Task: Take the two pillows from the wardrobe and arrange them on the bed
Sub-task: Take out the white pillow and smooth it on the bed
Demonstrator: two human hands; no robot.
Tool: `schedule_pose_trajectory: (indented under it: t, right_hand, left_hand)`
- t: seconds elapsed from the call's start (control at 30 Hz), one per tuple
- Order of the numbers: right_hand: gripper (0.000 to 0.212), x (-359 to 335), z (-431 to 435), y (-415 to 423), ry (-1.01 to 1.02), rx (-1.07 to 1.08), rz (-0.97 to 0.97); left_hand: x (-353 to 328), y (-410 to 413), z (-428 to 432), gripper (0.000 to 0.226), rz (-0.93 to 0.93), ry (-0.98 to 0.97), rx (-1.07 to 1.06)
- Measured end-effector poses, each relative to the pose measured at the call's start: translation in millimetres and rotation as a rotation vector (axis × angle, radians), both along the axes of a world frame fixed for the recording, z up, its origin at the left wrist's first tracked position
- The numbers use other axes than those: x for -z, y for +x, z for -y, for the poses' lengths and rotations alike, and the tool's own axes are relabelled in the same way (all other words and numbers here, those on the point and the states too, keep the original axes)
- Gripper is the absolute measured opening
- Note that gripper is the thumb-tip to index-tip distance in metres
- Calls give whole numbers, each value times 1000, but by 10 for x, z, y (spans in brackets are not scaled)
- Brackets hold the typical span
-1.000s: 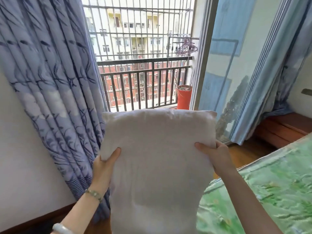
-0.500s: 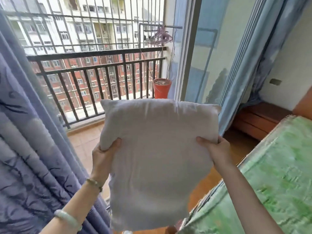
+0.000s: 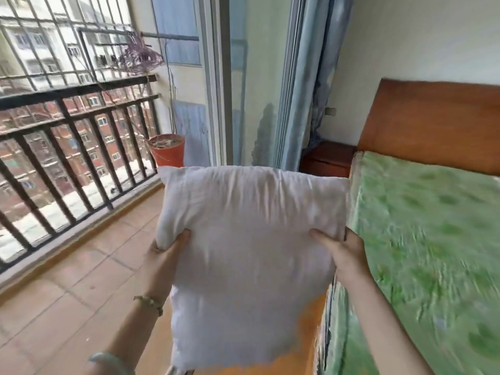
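Observation:
A white pillow hangs upright in front of me, held by both side edges. My left hand grips its left edge and my right hand grips its right edge. The bed with a green patterned cover lies to the right, its left edge just beside the pillow. A brown wooden headboard stands at the bed's far end. No second pillow and no wardrobe are in view.
A brown nightstand sits between the bed's head and the blue curtain. To the left, a balcony with a tiled floor, a black railing and an orange flower pot. A glass sliding door stands behind the pillow.
My view has swung to the right: the left curtain has left the frame and the bed and headboard have come in. The pillow stays held in both hands.

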State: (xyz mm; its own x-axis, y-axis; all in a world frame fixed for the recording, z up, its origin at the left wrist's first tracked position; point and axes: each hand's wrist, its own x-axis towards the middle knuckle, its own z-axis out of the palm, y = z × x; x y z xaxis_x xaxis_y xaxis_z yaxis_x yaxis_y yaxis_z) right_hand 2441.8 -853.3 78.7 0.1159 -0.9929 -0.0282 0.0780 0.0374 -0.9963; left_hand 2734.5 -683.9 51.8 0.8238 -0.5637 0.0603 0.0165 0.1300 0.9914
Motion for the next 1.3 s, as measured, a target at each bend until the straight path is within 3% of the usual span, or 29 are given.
schedule_pose_trajectory:
  t: [0.07, 0.13, 0.27, 0.53, 0.7, 1.3]
  right_hand:
    - [45, 13, 105, 13, -1, 67, 6]
    - [38, 13, 232, 21, -10, 114, 21]
    - [23, 7, 531, -2, 4, 209, 43]
    - [16, 21, 1540, -99, -28, 357, 2]
    - [16, 7, 2423, -198, -38, 390, -15]
    - [21, -100, 5345, -265, -25, 450, 24]
  left_hand:
    - [-3, 97, 287, 45, 5, -31, 75]
    - [-27, 171, 580, 40, 31, -48, 132]
    - [-32, 237, 1194, 6, 42, -77, 253]
    - [166, 254, 2636, 20, 17, -84, 381]
    - [182, 189, 3706, 8, -12, -92, 411]
    - [206, 125, 6965, 17, 26, -78, 454]
